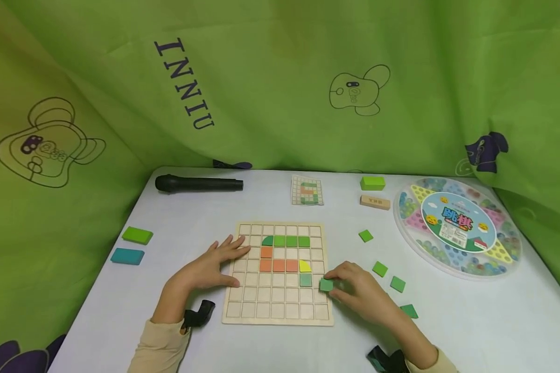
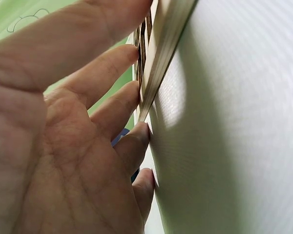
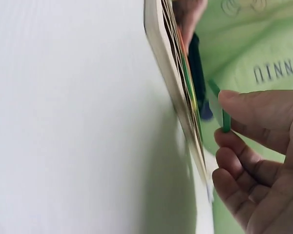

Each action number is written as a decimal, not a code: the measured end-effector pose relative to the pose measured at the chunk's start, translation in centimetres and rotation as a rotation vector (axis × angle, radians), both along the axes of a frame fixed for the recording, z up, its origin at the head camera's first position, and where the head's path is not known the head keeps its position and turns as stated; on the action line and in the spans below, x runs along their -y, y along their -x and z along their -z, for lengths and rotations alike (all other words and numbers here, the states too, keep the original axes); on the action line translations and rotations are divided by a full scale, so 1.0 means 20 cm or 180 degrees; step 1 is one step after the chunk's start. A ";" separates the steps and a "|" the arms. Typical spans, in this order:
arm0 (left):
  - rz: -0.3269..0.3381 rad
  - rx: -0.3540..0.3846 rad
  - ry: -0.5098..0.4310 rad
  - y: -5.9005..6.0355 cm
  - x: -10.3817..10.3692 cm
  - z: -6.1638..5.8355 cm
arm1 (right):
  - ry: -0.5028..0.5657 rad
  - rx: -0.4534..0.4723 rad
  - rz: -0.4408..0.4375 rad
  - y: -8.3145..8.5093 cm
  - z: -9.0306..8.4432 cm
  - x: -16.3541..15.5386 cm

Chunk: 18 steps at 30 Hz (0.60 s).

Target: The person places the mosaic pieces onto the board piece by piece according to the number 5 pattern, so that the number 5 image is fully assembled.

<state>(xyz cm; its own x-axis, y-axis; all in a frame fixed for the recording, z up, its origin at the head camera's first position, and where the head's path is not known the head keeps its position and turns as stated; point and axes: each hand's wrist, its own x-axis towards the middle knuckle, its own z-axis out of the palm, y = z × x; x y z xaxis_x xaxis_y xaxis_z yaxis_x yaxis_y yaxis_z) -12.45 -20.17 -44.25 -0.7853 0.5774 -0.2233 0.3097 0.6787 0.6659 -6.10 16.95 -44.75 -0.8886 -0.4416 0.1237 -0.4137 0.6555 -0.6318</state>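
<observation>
Head view of a tile-pattern puzzle partly filled. A wooden grid board (image 1: 278, 273) lies on the white table (image 1: 448, 331). The left hand (image 1: 210, 267) rests flat, fingers straight and spread, over the board's left edge; the left wrist view shows the fingertips (image 2: 136, 90) against that edge. The right hand (image 1: 359, 290) pinches a green square tile (image 1: 326, 284) between thumb and fingers at the board's right edge, just beside the last-filled column; the right wrist view shows the tile (image 3: 225, 119) edge-on, apart from the board surface.

On the board lie a dark green quarter-round piece (image 1: 267, 241) followed by three green squares (image 1: 291, 241) in one row, an orange square (image 1: 266, 252) below, three orange squares (image 1: 279, 266) in the next row, a yellow piece (image 1: 305, 266) beside them, and one muted green square (image 1: 305, 280) beneath it. A pattern card (image 1: 307, 190) lies beyond the board.

Judged from this layout, the figure appears roughly half built: the lower rows remain bare, and four loose green tiles (image 1: 380, 269) wait on the table to the right.
</observation>
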 end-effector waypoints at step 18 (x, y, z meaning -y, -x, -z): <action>-0.0064 0.0032 0.0028 0.00 0.00 0.00 | -0.0072 0.0054 -0.0248 -0.04 0.06 0.19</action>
<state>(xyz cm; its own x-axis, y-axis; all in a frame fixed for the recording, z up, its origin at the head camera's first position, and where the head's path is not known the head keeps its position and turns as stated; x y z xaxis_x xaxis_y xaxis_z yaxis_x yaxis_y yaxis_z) -12.36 -20.11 -44.26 -0.7943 0.5596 -0.2364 0.2893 0.6906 0.6628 -5.34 13.20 -46.02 -0.8533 -0.5121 0.0981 -0.4533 0.6358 -0.6247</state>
